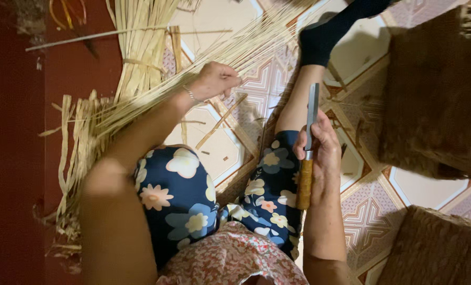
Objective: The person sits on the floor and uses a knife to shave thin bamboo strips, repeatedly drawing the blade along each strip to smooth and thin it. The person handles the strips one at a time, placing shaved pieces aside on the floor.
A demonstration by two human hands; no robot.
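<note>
Left hand: my left hand [217, 79] is closed on a sheaf of thin pale cane strips [256, 45], pinched where they fan up and away, so the loose ends stay gathered.
Right hand: my right hand [320, 145] is wrapped around a knife [308, 142] at the join of its wooden handle and flat steel blade; the blade points away from me, alongside the shin, its edge off the strips.
Hands: well apart, one to each side of my knees.
Strips: they run from the left hand across the patterned tile floor [225, 148], over a bundle of wider split cane [140, 47].
Around: scraps and offcuts litter the tiles; frayed husk strips [74, 158] lie at my left.
In the way: my own leg in a dark sock [325, 34] lies between the knife and the strips; a brown woven block [436, 89] crowds the right.
</note>
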